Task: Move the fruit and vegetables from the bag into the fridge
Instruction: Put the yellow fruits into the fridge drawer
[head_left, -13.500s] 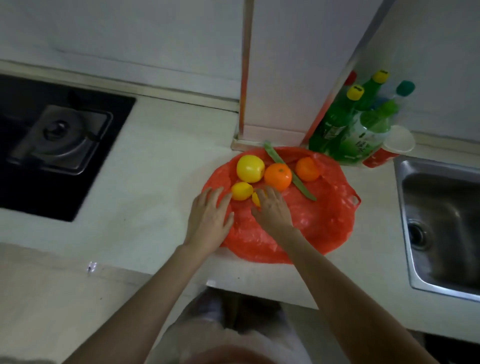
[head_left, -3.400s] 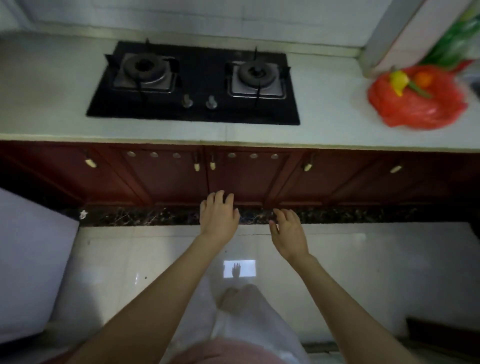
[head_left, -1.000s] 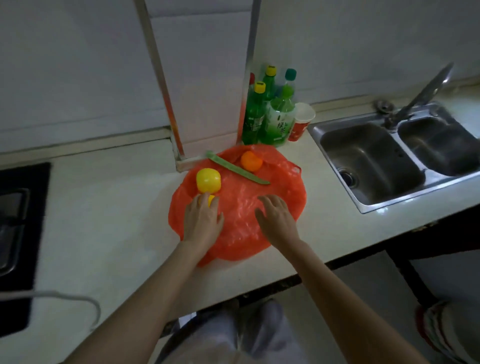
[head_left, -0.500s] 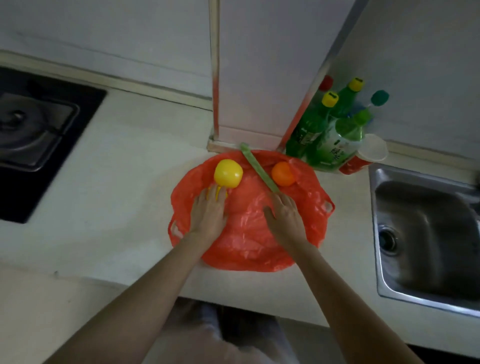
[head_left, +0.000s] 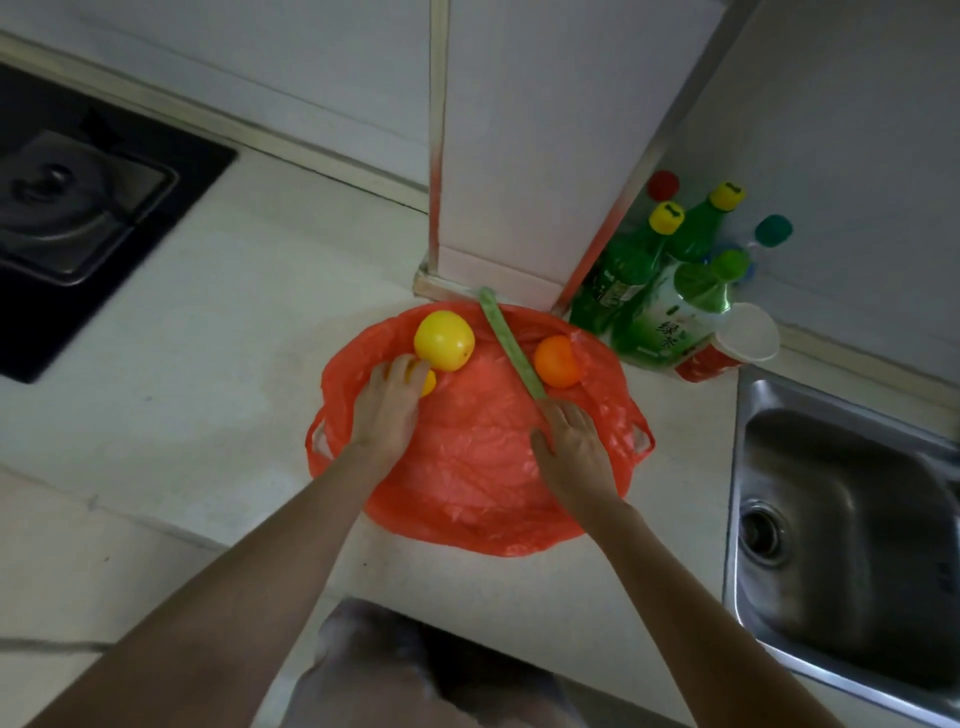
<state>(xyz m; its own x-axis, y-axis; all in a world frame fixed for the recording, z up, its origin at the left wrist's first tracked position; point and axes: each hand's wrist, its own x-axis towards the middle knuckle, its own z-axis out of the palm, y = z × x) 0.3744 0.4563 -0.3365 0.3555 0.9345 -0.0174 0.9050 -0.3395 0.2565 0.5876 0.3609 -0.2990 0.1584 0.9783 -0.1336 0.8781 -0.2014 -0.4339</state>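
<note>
A red plastic bag (head_left: 483, 467) is seen spread flat on the pale countertop (head_left: 218, 364), with both hands placed upon it. The left hand (head_left: 387, 408) is laid over a small yellow fruit (head_left: 427, 382), its fingers bent around it; most of that fruit is covered, so its kind cannot be determined. A larger yellow fruit (head_left: 444, 340) is found just beyond the left fingertips, touching the small one. The right hand (head_left: 571, 441) is positioned at the near end of a long green bean (head_left: 511, 345), which runs diagonally away toward the wall pillar (head_left: 519, 156); the tip of the bean is hidden beneath the fingers, and it cannot be told whether it is pinched or merely touched. An orange fruit (head_left: 557, 361) is noted just right of the bean, apart from the right hand. Green bottles (head_left: 649, 291) and a paper cup (head_left: 727, 348) stand behind the bag. The hob (head_left: 78, 218) and the sink (head_left: 841, 519) are cut off at the frame edges.
</note>
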